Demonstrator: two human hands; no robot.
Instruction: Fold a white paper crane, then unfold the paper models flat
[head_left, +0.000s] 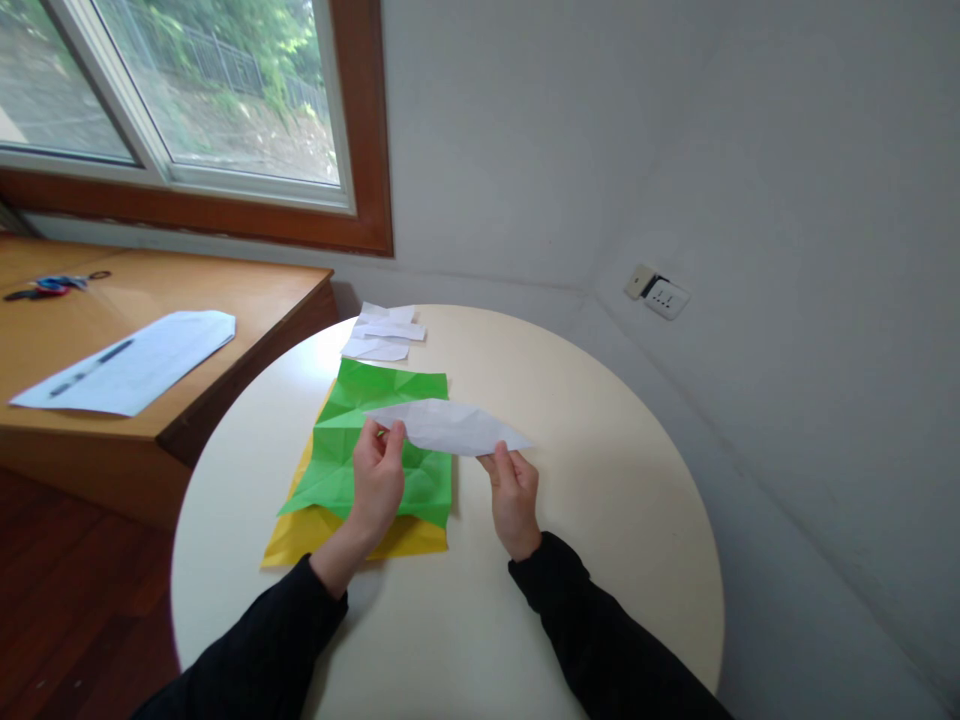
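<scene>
My left hand (377, 480) and my right hand (514, 495) hold a folded white paper (450, 427) between them, a long shape pointed at both ends, lifted just above the round cream table (600, 520). The left hand pinches its left end, the right hand its right end. Below the paper lies a creased green sheet (352, 440) on top of a yellow sheet (300, 540). Both arms wear black sleeves.
Several white paper scraps (382, 335) lie at the table's far edge. To the left stands a wooden desk (247, 290) with a white sheet and pen (127, 365) and scissors (52, 285). A window is behind it; a wall socket (660, 295) is on the right wall.
</scene>
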